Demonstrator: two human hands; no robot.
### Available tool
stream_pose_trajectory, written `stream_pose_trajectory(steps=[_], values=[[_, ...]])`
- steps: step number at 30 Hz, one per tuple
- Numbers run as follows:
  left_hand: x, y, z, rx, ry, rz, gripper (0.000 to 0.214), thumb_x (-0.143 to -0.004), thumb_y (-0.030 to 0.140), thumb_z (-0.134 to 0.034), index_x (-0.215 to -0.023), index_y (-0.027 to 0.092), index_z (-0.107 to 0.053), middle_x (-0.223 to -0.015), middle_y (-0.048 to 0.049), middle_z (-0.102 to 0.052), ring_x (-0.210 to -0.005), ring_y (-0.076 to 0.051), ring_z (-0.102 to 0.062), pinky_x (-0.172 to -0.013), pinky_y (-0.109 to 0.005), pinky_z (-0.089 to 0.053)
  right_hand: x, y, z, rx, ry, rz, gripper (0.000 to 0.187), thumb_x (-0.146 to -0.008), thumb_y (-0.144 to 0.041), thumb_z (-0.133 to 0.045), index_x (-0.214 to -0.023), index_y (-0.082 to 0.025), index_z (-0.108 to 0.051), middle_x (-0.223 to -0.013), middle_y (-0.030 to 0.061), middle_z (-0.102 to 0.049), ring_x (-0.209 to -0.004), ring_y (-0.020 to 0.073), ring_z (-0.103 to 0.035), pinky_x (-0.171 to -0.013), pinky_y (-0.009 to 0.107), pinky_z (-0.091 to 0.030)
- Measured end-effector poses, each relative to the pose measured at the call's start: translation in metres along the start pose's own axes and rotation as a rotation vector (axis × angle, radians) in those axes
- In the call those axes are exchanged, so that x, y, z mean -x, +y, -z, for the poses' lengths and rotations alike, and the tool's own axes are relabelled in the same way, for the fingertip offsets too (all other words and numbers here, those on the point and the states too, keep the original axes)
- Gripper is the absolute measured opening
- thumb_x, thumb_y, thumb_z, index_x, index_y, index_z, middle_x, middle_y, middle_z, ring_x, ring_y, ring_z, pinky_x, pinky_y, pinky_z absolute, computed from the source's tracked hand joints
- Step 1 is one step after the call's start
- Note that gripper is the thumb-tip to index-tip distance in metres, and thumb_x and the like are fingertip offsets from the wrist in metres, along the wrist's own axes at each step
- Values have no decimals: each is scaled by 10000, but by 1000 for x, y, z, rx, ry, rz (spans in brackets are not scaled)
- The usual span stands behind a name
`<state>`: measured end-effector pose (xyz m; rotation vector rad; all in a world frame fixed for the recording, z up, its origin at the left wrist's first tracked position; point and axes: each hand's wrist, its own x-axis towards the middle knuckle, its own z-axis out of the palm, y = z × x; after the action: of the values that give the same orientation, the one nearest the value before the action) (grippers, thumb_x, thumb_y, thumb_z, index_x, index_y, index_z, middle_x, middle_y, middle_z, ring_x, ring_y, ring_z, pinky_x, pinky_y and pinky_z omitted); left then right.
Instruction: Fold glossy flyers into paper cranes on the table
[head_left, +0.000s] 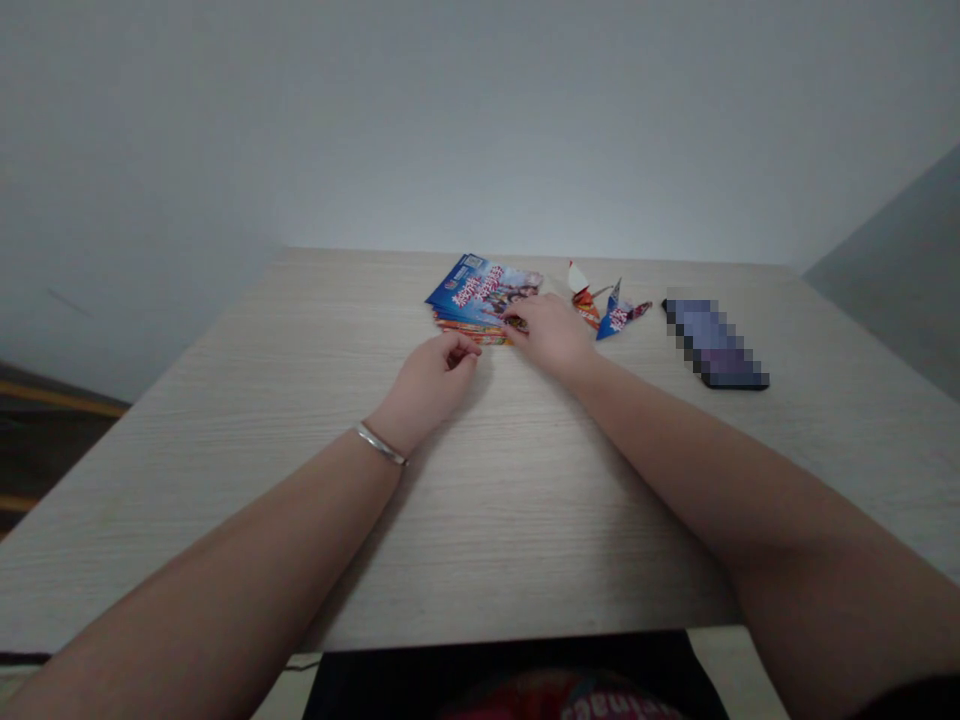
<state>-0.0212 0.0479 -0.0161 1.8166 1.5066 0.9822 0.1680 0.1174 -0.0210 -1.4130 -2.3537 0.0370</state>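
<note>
The left hand (437,372) curls loosely, its grip unclear. The right hand (553,328), slightly farther, covers one side of the leaflet stack (472,288), perhaps steadying it; I cannot tell what it grasps. Beside it sit two folded papers (615,320), apparently set aside.

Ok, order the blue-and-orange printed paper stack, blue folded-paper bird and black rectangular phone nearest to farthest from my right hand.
1. Paper stack: left, at your right hand.
2. Blue bird: right.
3. Phone: farther right.

A dark phone (716,345) lies on the pale table (525,520).
</note>
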Motion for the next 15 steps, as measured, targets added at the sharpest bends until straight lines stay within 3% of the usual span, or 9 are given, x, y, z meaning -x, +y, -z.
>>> stream_pose_trajectory(steps=[9, 15], values=[[1, 0, 1, -53, -22, -13, 129, -862, 249, -530, -881, 176, -635, -883, -26, -690, -789, -173, -602, -759, -312, -461, 4, -2, 4, 139, 81, -54, 308, -1002, -291, -445, -1004, -181, -733, -1092, 108, -735, -1056, 281, -647, -834, 383, -487], [-1, -4, -1, -25, 47, -75, 151, -848, 229, -523, -954, 159, -604, -948, -62, -656, -833, -180, -604, -771, -325, -493, 6, 3, 5, 20, 88, -36, 195, -943, -210, -557, -991, -220, -746, -1117, 71, -724, -1092, 242, -634, -918, 370, -486]])
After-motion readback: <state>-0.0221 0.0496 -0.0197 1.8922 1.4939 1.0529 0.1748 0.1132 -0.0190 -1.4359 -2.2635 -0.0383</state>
